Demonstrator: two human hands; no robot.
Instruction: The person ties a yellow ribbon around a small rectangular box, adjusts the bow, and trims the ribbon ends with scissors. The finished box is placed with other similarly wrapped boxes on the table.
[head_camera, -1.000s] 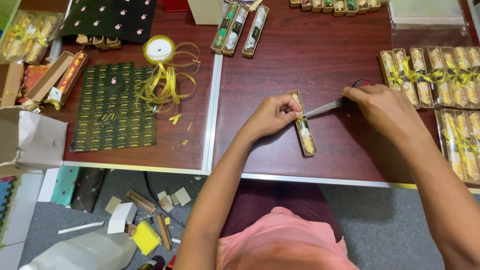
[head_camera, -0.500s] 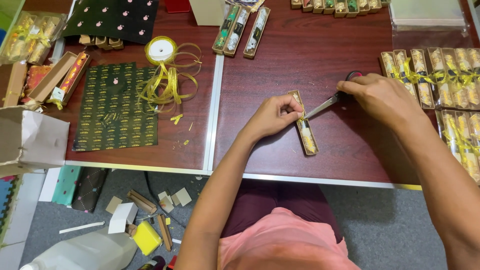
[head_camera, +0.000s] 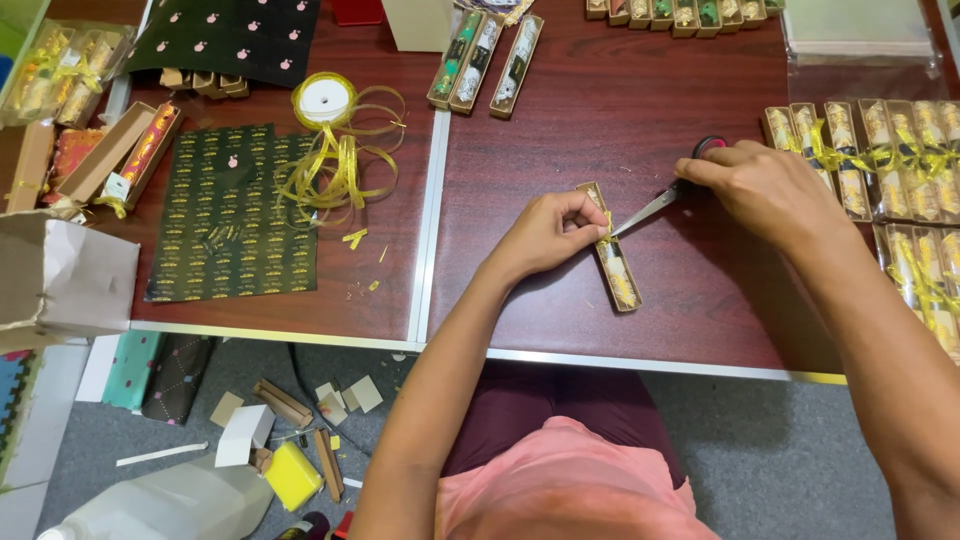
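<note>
Scissors (head_camera: 655, 207) unmoved at box (head_camera: 612, 252).

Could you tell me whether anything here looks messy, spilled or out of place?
Yes: gold ribbon has unwound from its spool into a loose tangle, with snipped bits beside it on the table. Cardboard scraps and a yellow sponge litter the floor below.
</note>
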